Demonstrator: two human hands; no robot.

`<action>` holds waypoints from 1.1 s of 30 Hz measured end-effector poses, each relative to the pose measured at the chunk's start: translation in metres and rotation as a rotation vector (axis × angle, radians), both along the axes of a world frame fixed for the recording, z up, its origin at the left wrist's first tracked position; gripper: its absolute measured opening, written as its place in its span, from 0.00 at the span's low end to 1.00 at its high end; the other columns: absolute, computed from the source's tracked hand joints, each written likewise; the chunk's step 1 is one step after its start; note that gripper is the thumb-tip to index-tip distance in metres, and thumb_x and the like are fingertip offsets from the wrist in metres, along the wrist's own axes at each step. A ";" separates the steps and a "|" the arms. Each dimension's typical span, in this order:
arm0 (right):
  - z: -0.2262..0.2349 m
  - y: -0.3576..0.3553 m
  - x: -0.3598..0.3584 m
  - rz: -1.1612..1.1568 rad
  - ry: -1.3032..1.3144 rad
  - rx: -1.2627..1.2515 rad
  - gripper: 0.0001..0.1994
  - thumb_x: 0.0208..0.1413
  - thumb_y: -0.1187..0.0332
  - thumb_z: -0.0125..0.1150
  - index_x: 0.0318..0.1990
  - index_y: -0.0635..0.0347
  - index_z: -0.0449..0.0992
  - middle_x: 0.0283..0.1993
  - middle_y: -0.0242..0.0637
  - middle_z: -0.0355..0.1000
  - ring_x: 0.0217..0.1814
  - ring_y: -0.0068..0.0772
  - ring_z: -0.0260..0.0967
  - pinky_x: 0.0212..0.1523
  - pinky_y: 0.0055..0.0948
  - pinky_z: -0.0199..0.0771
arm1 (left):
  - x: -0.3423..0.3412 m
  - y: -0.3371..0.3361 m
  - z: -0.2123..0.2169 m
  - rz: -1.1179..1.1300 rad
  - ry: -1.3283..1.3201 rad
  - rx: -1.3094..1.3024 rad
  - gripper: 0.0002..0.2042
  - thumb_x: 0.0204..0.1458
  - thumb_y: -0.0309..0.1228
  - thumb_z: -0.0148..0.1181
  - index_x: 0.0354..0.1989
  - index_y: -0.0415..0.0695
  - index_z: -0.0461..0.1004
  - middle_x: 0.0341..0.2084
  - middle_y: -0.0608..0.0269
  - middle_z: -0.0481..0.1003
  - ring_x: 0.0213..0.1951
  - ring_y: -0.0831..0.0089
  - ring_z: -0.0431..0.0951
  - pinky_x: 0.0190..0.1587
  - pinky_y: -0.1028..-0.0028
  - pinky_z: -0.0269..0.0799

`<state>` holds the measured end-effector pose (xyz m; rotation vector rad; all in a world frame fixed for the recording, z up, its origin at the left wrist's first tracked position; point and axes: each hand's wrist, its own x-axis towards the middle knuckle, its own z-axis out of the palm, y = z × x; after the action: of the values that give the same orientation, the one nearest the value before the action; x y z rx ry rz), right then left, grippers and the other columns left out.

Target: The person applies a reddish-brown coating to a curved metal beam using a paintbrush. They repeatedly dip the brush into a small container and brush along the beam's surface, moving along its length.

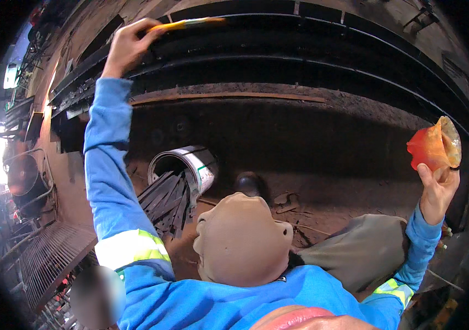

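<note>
Yellow-handled brush (185, 24), at the upper left over long black bars (256, 47); whether its tip touches them cannot be told. The left hand (130, 47) pinches the handle between thumb and fingers. The right hand (439, 191), well apart, grips a red-orange container (431, 146) near its lower edge. Between the arms, dark flat strips (169, 201) protrude from a tipped white bucket (206, 169)

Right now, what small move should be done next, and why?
Probably draw the yellow-handled brush along the black beams: the left hand holds it over them, roughly lengthwise, while the right hand holds the orange cup-like container out to the side.
</note>
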<state>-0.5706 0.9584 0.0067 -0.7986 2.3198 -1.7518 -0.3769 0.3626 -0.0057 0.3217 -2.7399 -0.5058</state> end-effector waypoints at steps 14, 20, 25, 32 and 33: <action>-0.010 -0.012 -0.006 0.000 -0.002 0.012 0.31 0.47 0.77 0.70 0.60 0.69 0.66 0.58 0.46 0.71 0.59 0.38 0.71 0.61 0.37 0.70 | -0.012 0.013 -0.007 0.057 -0.072 -0.206 0.11 0.55 0.34 0.65 0.41 0.40 0.79 0.30 0.61 0.80 0.32 0.78 0.76 0.38 0.77 0.71; -0.006 -0.005 -0.012 -0.045 0.065 0.094 0.31 0.47 0.77 0.69 0.61 0.68 0.66 0.58 0.46 0.70 0.59 0.38 0.71 0.61 0.37 0.71 | 0.017 0.003 -0.011 -0.009 0.114 -0.093 0.12 0.54 0.39 0.65 0.40 0.43 0.81 0.30 0.62 0.81 0.30 0.72 0.79 0.34 0.76 0.72; -0.016 -0.015 -0.012 -0.029 0.060 0.046 0.31 0.48 0.76 0.69 0.61 0.67 0.65 0.60 0.46 0.69 0.60 0.38 0.70 0.62 0.37 0.70 | -0.005 0.008 -0.014 -0.004 0.068 -0.216 0.10 0.54 0.39 0.65 0.39 0.47 0.81 0.31 0.58 0.81 0.31 0.66 0.79 0.36 0.73 0.74; -0.020 -0.005 -0.019 -0.032 0.067 0.087 0.30 0.49 0.75 0.69 0.61 0.67 0.65 0.59 0.44 0.70 0.59 0.36 0.70 0.61 0.35 0.70 | 0.081 -0.047 0.012 0.159 0.002 -0.060 0.11 0.55 0.36 0.66 0.41 0.43 0.81 0.32 0.61 0.81 0.33 0.76 0.78 0.38 0.75 0.73; -0.020 -0.004 -0.021 -0.025 0.070 0.097 0.30 0.49 0.75 0.69 0.61 0.67 0.65 0.59 0.44 0.70 0.59 0.36 0.70 0.61 0.35 0.71 | 0.087 -0.046 0.009 0.158 0.028 -0.022 0.11 0.55 0.36 0.66 0.41 0.43 0.81 0.32 0.61 0.81 0.33 0.77 0.77 0.38 0.76 0.72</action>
<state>-0.5920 0.9544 -0.0134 -0.8306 2.4483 -1.6316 -0.2904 0.3164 0.0032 0.5163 -2.6638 -0.4337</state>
